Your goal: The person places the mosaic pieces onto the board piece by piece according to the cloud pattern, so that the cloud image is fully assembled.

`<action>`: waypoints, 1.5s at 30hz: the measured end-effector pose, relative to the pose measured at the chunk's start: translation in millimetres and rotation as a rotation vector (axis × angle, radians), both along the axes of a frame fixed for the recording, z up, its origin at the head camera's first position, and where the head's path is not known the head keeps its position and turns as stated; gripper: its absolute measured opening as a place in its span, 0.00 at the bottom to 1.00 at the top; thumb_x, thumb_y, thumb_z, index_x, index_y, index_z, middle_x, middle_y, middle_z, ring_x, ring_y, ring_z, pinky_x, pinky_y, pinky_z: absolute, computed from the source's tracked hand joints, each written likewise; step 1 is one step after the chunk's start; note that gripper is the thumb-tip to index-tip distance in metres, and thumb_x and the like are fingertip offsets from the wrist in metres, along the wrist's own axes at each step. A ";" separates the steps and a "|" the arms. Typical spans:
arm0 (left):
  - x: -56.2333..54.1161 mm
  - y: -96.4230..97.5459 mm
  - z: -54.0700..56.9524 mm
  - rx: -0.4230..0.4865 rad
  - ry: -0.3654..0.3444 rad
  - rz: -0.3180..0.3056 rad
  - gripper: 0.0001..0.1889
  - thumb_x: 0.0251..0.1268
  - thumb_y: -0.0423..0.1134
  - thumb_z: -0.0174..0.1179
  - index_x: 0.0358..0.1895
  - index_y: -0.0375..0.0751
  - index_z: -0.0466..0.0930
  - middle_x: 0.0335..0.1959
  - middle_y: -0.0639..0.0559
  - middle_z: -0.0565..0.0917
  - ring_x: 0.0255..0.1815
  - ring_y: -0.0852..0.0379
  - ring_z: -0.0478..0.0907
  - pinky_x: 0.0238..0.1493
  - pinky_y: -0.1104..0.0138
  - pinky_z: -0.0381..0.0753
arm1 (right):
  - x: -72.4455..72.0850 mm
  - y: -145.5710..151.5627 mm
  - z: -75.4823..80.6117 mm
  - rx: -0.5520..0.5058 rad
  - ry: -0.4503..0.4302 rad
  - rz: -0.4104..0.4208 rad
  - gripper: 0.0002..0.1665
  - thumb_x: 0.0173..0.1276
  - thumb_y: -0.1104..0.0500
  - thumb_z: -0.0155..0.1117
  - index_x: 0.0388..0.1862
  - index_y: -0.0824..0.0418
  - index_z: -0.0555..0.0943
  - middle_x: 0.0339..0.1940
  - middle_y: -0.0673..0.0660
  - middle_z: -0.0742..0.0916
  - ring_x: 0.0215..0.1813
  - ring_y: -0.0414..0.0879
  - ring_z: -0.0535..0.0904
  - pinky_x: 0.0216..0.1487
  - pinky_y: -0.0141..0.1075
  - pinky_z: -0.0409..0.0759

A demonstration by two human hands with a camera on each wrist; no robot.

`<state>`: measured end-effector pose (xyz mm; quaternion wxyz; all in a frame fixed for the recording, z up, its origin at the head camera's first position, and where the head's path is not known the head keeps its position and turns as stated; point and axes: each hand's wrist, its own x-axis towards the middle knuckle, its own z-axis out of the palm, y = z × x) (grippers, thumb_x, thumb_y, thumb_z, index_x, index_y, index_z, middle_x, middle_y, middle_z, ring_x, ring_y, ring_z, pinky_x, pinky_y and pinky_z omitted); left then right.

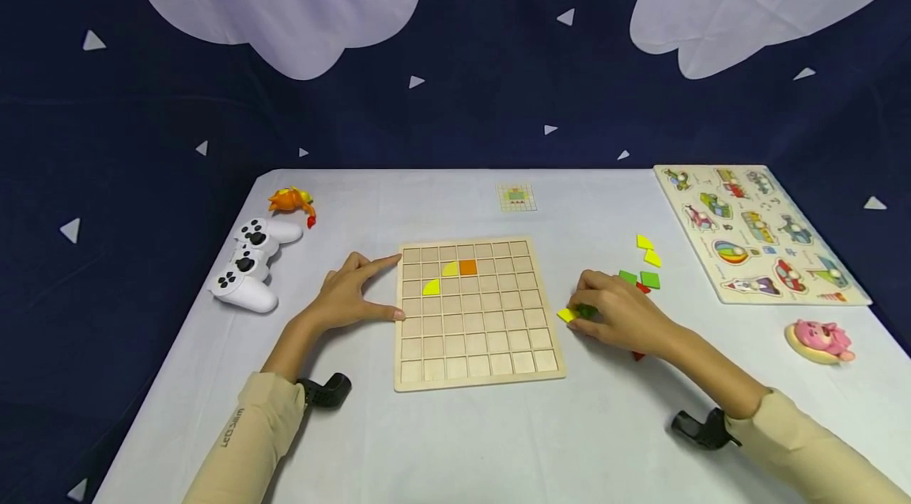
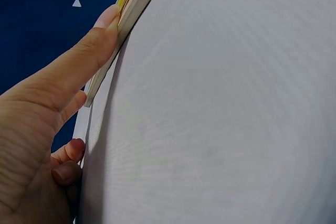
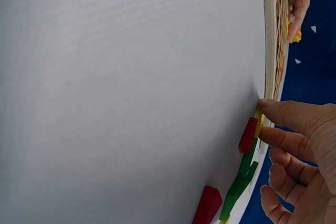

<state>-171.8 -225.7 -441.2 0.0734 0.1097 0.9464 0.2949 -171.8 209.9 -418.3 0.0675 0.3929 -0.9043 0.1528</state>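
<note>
A wooden grid board [image 1: 470, 388] lies on the table with two yellow quarter-round pieces [image 1: 431, 287] and an orange square [image 1: 467, 267] in its cells. My left hand [image 1: 349, 294] is at the board's left edge, thumb and index finger spread apart and touching the rim. Just right of the board, my right hand [image 1: 619, 312] pinches a yellow piece [image 1: 566, 315] between thumb and index finger. Dark green shows beneath that hand. Around it lie green squares [image 1: 650, 280] and red pieces [image 3: 208, 203], partly hidden; more yellow pieces [image 1: 652, 257] lie beyond.
A small pattern card [image 1: 516, 198] lies behind the board. On the left are a white game controller [image 1: 252, 267] and an orange toy [image 1: 290, 200]. A picture puzzle board [image 1: 761, 235] and a pink toy [image 1: 822, 340] occupy the right side.
</note>
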 end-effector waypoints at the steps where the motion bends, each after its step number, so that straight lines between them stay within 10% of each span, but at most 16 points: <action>1: 0.0 0.1 0.0 0.000 0.002 0.000 0.51 0.41 0.63 0.76 0.74 0.57 0.66 0.46 0.47 0.69 0.46 0.51 0.66 0.49 0.54 0.59 | 0.0 -0.4 -0.7 0.001 0.006 -0.006 0.10 0.52 0.57 0.80 0.32 0.57 0.87 0.32 0.47 0.79 0.33 0.39 0.73 0.36 0.36 0.71; 13: 0.1 0.4 -1.0 0.006 -0.005 0.006 0.51 0.41 0.63 0.76 0.74 0.58 0.66 0.47 0.48 0.68 0.46 0.51 0.66 0.51 0.53 0.60 | 1.0 -4.7 -2.1 -0.018 0.061 -0.050 0.12 0.53 0.52 0.80 0.22 0.53 0.84 0.27 0.45 0.75 0.29 0.35 0.66 0.33 0.34 0.68; 45: -1.0 -0.2 -2.5 0.003 -0.007 0.006 0.52 0.40 0.64 0.77 0.74 0.59 0.65 0.46 0.47 0.68 0.44 0.51 0.65 0.48 0.57 0.58 | 3.7 -5.0 -3.7 -0.036 0.010 0.012 0.12 0.53 0.66 0.77 0.37 0.55 0.90 0.30 0.48 0.79 0.30 0.37 0.68 0.32 0.31 0.68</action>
